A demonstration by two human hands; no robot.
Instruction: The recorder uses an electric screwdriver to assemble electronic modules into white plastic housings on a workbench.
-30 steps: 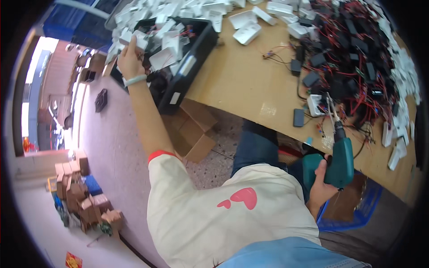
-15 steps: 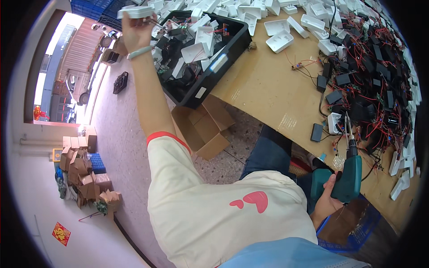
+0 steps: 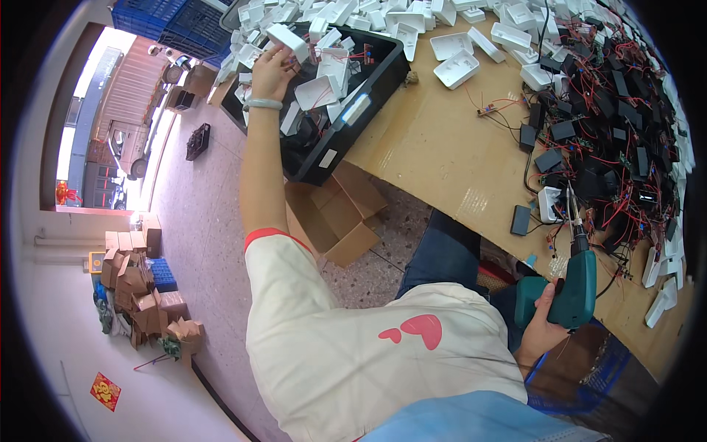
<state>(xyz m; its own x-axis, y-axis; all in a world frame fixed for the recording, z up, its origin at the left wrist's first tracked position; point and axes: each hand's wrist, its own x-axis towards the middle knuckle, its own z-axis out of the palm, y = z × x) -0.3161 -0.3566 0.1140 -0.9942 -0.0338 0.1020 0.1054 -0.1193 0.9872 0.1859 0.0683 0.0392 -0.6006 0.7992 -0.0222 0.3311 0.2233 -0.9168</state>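
Left hand point(image 3: 271, 70) pinches white shell point(image 3: 289, 38) over black bin point(image 3: 324, 158) at table's edge; right hand point(image 3: 541, 331) grips green driver point(image 3: 573, 283) near wired black modules point(image 3: 589, 147).

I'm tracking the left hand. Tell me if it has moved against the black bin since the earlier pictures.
Yes. The left hand was at the black bin's outer left edge a second ago; now it is over the bin's inside, holding a white case.

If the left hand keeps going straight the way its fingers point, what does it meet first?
Probably the white plastic shell at the fingertips of the left hand, atop the pile in the black bin. Depth is unclear, so contact cannot be confirmed.
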